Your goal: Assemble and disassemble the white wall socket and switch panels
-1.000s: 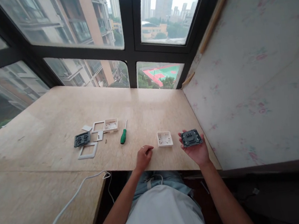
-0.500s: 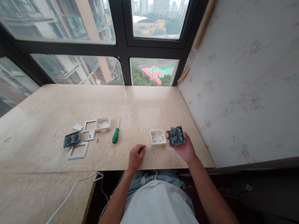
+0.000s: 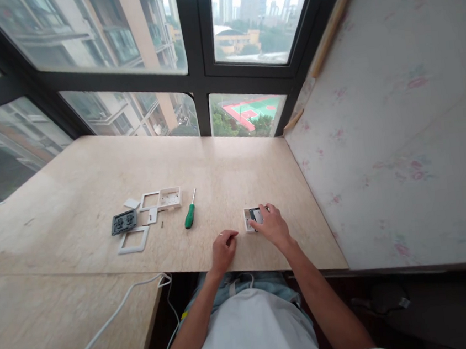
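Observation:
My right hand (image 3: pixel 272 223) grips a dark grey wall switch module (image 3: pixel 257 214) from above, palm down. The module is over the white mounting box (image 3: pixel 247 223) on the counter and covers its right part. The hand hides much of both, so I cannot tell whether the module sits inside the box. To the left of the box, my left hand (image 3: pixel 224 248) rests near the counter's front edge. Its fingers are curled together, with a ring on one. Whatever they may hold is hidden.
A green-handled screwdriver (image 3: pixel 190 212) lies left of my hands. Further left are another white mounting box (image 3: pixel 170 197), a second grey module (image 3: pixel 123 222), white frames (image 3: pixel 145 243), a small white plate (image 3: pixel 131 203) and a screw (image 3: pixel 162 224). A white cable (image 3: pixel 107 324) crosses the lower left counter.
My right hand has turned over from palm up to palm down. It has brought the switch module left, onto the white mounting box. My left hand stays curled on the counter.

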Tool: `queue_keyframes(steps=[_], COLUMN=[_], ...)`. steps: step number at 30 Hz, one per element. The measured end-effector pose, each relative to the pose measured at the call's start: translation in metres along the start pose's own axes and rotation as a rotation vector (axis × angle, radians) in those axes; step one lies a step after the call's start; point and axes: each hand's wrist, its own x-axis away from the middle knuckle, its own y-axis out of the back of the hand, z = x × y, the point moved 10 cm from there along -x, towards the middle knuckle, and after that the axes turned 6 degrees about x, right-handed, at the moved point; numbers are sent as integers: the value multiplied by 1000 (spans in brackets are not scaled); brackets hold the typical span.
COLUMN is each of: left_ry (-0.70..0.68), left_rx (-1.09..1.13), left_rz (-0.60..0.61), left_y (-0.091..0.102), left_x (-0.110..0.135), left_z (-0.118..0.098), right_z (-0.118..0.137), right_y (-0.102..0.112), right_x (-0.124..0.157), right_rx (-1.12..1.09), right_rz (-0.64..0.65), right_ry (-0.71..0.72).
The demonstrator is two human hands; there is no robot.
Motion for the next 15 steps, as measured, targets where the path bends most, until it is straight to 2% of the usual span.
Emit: queue_keyframes(steps=[5, 10, 15], left_ry=[-13, -33, -43], left_rx=[0, 19, 42], left_rz=[8, 17, 27], left_y=[1, 1, 1], left_x=[2, 2, 4], left_z=[-4, -5, -4], right_z=[4, 8, -3], right_y=[-12, -19, -28], right_x=[-6, -8, -3], right_rx=[70, 135, 64], right_rz=[8, -71, -50], right_ry=[-31, -42, -35])
